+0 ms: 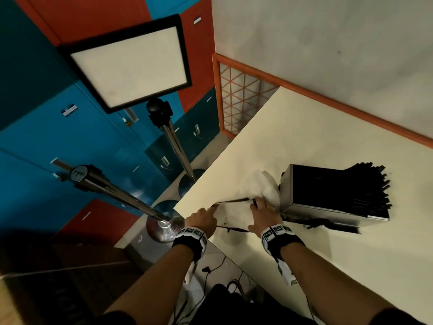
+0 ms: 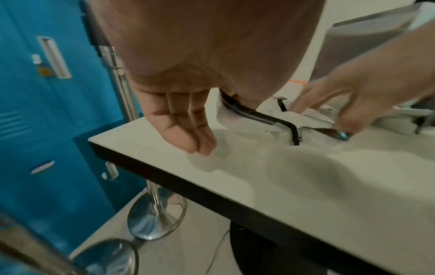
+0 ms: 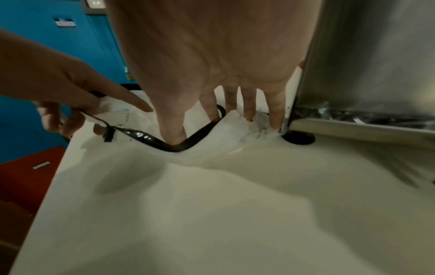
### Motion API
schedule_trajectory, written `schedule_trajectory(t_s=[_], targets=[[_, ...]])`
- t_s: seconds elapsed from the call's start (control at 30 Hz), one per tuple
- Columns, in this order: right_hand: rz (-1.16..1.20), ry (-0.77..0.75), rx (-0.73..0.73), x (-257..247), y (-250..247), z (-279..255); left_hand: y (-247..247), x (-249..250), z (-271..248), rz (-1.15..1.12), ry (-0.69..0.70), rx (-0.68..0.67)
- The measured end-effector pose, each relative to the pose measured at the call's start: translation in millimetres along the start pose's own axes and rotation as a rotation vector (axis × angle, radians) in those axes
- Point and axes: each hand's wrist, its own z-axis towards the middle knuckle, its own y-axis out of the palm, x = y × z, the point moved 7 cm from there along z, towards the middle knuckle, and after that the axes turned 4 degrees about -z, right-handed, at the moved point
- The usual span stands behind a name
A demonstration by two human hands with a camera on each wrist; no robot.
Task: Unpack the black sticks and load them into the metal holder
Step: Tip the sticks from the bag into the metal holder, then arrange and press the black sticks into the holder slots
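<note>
Left hand (image 1: 202, 219): positioned at the left end of the clear plastic bag (image 2: 254, 119), near the table (image 1: 304, 266) edge. In the right wrist view it pinches the bag's black-trimmed rim (image 3: 164, 143); the other fingers hang loosely curled.

Bag: lies flat and crumpled on the table between the two hands. The rim runs left to right, sagging where the right thumb presses into it. No sticks are visible inside; it appears emptied, but the blur prevents a firm reading.

Right hand (image 1: 262, 213): fingers extended downward onto the right end of the bag, thumb hooked over the rim, little finger just beside the holder wall.

Metal holder (image 1: 321, 195): stands immediately right of the right hand, on black feet. The black sticks (image 1: 365, 191) are stacked inside, long axes pointing away to the right, ends projecting past the far opening.

Judgement: loading looks largely complete. The holder lies right of both hands, and the right hand is the nearer.
</note>
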Motion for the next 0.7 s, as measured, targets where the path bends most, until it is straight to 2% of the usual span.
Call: schedule_trajectory(t_s=[0.1,0.23,0.4,0.5,0.6,0.7], targets=[[-0.015,0.007,0.017,2,1,-6,3,-3,2,-0.062,-0.045,-0.024],[-0.008,-0.001,0.014,-2,-8,-13,-2,7,2,-0.098,-0.015,0.000],[0.124,-0.044,0.113,-4,-38,-29,-36,29,-8,-0.087,0.062,0.234],[0.278,-0.086,0.142,-4,-57,-48,-54,42,-13,-0.145,0.101,0.313],[0.461,-0.154,0.168,7,-75,-74,-69,68,-20,-0.291,0.272,0.386],[0.593,-0.199,0.310,33,-100,-106,-77,112,-35,-0.420,0.515,0.418]])
